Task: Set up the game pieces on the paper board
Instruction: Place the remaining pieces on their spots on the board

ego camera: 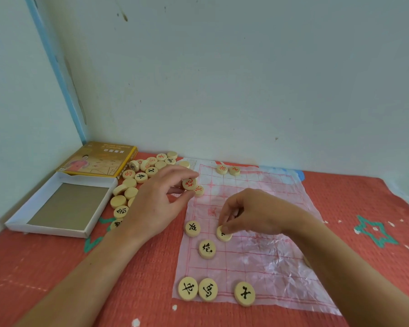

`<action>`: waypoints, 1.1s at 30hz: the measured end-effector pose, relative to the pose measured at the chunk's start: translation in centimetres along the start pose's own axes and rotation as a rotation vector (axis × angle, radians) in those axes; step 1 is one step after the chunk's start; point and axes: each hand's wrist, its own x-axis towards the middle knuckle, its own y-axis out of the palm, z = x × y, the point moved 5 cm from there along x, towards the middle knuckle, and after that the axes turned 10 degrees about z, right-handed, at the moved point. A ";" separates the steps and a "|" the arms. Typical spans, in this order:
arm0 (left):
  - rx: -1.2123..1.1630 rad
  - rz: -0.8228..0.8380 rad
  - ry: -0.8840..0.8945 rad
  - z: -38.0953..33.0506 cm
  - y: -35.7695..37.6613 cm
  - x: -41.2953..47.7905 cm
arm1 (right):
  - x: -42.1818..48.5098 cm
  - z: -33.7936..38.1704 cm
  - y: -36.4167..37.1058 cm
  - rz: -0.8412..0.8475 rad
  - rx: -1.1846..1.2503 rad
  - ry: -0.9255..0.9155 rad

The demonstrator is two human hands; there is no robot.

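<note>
Item: my left hand (155,204) pinches a red piece (189,184) over the board (269,256) edge; my right hand (253,213) grips a black piece (223,234) on the grid; loose pile (142,175) lies left, beside the box (59,206)

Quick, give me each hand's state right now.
Left hand: closed on a red-marked game piece, held at the paper board's left edge.
Right hand: fingertips pinching a black-marked game piece that rests on the board.
</note>
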 end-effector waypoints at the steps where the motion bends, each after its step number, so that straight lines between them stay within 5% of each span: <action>1: 0.003 0.000 0.003 0.0 0.0 0.0 | 0.1 -0.1 0.0 -0.010 0.008 0.004; 16: -0.009 0.018 0.039 -0.7 0.4 0.0 | -0.7 0.2 -2.6 -0.296 0.314 -0.053; 33: 0.053 0.043 0.141 -2.7 0.7 0.0 | 0.0 1.1 -1.0 -0.183 0.652 -0.146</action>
